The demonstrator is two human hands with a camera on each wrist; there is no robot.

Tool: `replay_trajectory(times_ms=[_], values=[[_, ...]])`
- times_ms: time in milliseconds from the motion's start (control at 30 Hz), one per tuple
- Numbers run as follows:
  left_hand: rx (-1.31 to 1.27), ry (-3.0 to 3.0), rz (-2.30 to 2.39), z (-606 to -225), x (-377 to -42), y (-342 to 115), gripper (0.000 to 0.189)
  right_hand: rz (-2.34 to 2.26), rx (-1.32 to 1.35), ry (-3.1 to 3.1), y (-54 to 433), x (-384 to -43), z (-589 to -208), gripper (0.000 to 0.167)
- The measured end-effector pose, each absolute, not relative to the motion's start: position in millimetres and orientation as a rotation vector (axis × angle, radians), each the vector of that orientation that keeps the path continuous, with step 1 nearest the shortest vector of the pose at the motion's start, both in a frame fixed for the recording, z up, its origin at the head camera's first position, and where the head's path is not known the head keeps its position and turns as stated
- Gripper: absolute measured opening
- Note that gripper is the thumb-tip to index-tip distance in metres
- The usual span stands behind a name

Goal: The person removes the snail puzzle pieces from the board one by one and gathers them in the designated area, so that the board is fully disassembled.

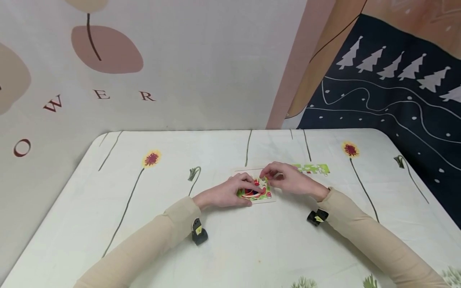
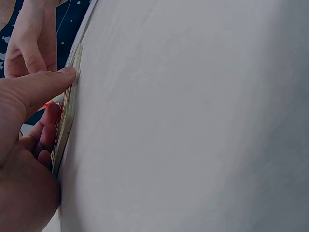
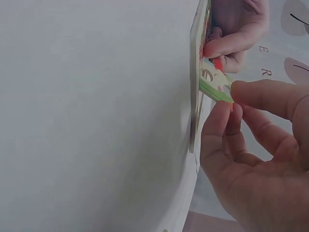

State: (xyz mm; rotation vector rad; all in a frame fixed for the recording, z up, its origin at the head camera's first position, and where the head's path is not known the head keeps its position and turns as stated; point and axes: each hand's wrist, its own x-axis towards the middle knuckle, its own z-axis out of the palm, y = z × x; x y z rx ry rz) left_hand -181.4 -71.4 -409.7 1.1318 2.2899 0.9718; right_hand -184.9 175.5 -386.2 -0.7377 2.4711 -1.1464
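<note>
A flat jigsaw puzzle (image 1: pixel 268 195) with a colourful red and green picture lies on the table in a pale tray (image 3: pixel 194 96). Over its left part rests my left hand (image 1: pixel 230 192), fingertips on the picture and the thumb (image 2: pixel 53 83) along the near edge. Between thumb and fingers of my right hand (image 1: pixel 288 180) is a jigsaw piece (image 3: pixel 217 88), green and cream, pinched at its end. It stands tilted at the puzzle's right side; its far end meets the picture. The left palm hides part of the picture.
Joined or closely laid green jigsaw pieces (image 1: pixel 317 169) lie to the right, behind my right hand. A white cloth (image 1: pixel 230 248) printed with flowers covers the table. Fabric hangs behind its far edge, and a dark cloth (image 1: pixel 392 96) with white trees hangs at the right.
</note>
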Motion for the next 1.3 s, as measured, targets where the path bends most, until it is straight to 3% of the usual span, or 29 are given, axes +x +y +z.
replay_trajectory(times_ms=[267, 1300], values=[[1.132, 2.29, 0.97, -408, -181, -72, 0.044, -1.187, -0.738, 2.435, 174, -187, -388, 0.018], [1.118, 2.292, 0.963, -411, -182, -71, 0.044, -1.156, -0.642, 2.54, 209, -178, -382, 0.017]])
